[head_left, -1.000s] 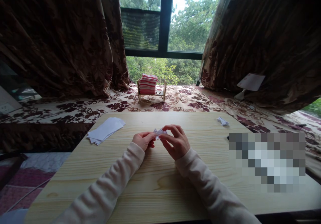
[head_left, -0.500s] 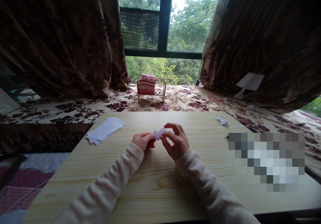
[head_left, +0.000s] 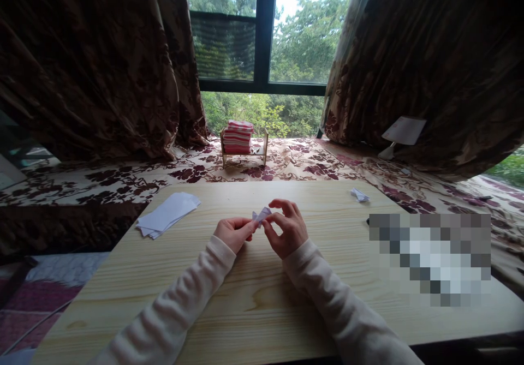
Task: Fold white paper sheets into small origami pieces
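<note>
Between my two hands is a small piece of folded white paper (head_left: 262, 215), held just above the tabletop. My left hand (head_left: 235, 233) pinches its left end between thumb and fingers. On the other side my right hand (head_left: 287, 227) grips the paper's right edge with thumb and index finger, the other fingers curled loosely above. Fingertips partly cover the folds, and the exact shape is too small to make out. A fanned stack of white paper sheets (head_left: 168, 215) lies to the left of my left hand. Another folded paper piece (head_left: 359, 195) rests at the far right.
The light wooden table (head_left: 196, 316) spans the foreground. A pixelated, blurred object (head_left: 434, 258) lies on its right side. Behind, on a flowered cloth (head_left: 295, 160), stand a small wooden rack (head_left: 265, 149) with folded pink-striped cloths (head_left: 238, 137) and a white lamp (head_left: 404, 130).
The folded paper has tilted slightly, and a pointed corner now shows at its left. My fingers have shifted only a little. The whole view has moved slightly.
</note>
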Tool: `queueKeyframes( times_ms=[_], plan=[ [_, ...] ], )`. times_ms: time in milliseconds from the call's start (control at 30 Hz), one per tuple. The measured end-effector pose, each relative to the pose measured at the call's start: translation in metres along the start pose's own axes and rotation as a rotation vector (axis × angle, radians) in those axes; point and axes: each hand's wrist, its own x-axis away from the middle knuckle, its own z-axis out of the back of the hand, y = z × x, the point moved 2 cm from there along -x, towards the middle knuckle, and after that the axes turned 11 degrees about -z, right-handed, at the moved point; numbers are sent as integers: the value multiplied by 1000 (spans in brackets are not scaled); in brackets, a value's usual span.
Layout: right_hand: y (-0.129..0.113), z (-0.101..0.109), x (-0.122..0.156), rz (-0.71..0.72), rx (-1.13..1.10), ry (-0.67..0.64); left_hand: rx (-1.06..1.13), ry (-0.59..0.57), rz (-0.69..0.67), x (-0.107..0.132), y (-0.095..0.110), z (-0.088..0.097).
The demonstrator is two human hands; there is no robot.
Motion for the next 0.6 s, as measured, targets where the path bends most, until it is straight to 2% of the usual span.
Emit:
queueKeyframes(
  times_ms=[133, 300, 467, 533, 600],
  plan=[
    [1, 0, -1, -9, -33, 14, -78, 4, -39, 1, 2, 0],
    [5, -7, -2, -61, -110, 69, -59, 67, -49, 1, 1, 0],
    [11, -11, -1, -126, -100, 67, -124, 123, -113, 3, 3, -2],
    [13, -9, -2, -180, -142, 84, -122, 183, -99, 3, 2, -1],
    [15, -8, -2, -314, -222, 68, -74, 252, -62, 1, 0, 1]
  ],
)
